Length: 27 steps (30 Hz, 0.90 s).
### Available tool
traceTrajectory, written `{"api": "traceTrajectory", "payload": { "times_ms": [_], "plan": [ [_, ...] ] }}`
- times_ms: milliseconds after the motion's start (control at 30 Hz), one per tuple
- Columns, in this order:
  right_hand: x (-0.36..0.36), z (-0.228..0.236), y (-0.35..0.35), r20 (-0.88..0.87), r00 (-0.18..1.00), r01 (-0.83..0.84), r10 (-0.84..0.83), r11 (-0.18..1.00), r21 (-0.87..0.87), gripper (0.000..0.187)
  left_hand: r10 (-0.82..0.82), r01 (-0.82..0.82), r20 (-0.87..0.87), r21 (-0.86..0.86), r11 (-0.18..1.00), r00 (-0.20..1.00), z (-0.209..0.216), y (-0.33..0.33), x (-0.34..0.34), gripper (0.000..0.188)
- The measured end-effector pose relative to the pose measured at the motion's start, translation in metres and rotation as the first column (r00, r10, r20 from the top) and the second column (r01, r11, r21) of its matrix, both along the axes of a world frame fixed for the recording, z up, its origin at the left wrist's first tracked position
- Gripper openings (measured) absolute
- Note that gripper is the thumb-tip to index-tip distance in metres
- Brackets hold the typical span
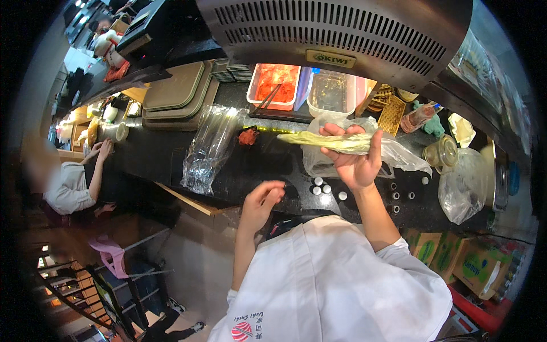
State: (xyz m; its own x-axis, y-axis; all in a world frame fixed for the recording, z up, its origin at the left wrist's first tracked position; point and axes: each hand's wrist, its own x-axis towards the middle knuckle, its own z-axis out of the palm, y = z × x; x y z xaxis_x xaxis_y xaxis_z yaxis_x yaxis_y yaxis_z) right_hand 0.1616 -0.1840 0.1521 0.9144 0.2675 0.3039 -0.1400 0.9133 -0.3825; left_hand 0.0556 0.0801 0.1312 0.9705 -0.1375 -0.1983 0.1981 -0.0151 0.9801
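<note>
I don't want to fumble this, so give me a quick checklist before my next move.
1. Bundle held: ok; the pale green bundle is in the right hand, between thumb and fingers.
2. Left hand free: ok; the left hand is loosely curled, nothing visible in it.
3. Counter clear below the bundle: not ok; a clear bag lies there, with white caps nearby.
4. Red food tub covered: not ok; the tub is uncovered.
5. What's inside the bundle: cannot tell.
</note>
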Motion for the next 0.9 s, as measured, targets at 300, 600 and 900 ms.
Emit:
{"api": "traceTrajectory", "payload": {
  "times_ms": [300,600,900],
  "plan": [
    [-0.02,0.018,0.031,0.121,0.984,-0.125,0.131,0.99,-0.061,0.074,0.289,-0.125,0.175,-0.613,0.78,0.941,0.035,-0.048,0.027,0.058],
    [-0.035,-0.008,0.027,-0.02,0.998,-0.059,0.057,0.981,-0.184,0.057,0.588,-0.222,0.257,-0.754,0.618,0.767,0.06,-0.017,0.012,0.053],
    [-0.033,0.01,0.058,0.194,0.949,-0.199,0.247,0.951,-0.237,0.093,0.441,-0.091,0.288,-0.745,0.66,0.85,0.062,-0.021,0.013,0.045]
  ]
}}
